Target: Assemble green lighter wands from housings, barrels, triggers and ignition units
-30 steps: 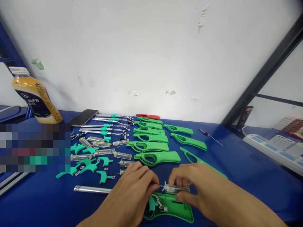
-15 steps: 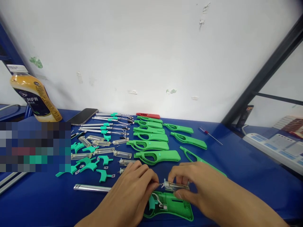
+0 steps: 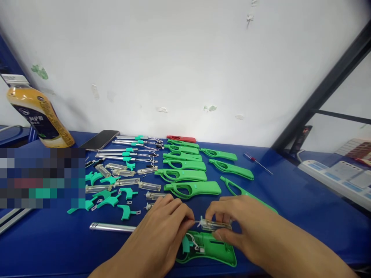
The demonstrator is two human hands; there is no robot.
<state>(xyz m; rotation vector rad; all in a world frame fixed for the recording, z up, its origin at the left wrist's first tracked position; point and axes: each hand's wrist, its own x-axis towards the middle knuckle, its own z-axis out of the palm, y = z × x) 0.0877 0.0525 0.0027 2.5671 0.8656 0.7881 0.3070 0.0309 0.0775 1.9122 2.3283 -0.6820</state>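
Observation:
Between thumb and fingers, my right hand (image 3: 232, 220) grips a clear lighter fuel tank (image 3: 214, 225) with a white valve end pointing left. My left hand (image 3: 171, 224) is pinched at that valve end, on something thin that I cannot make out. Just below both hands lies an open green lighter shell half (image 3: 218, 251), hollow side up. Inside it sit a teal trigger (image 3: 186, 244) and white wires (image 3: 194, 240). A silver metal tube (image 3: 113, 227) reaches out to the left from under my left hand.
Several green lighter shells (image 3: 191, 189) and a red one (image 3: 181, 138) lie behind my hands. Fuel tanks, teal triggers (image 3: 127, 212) and wired metal tubes spread leftward. A phone (image 3: 101, 139) and a bottle (image 3: 40, 116) stand farther back; a screwdriver (image 3: 257, 163) rests at right.
The view has shifted slightly, so the table items sit a little higher. Both hands keep nearly the same pose at the fuel tank, which stays above the shell.

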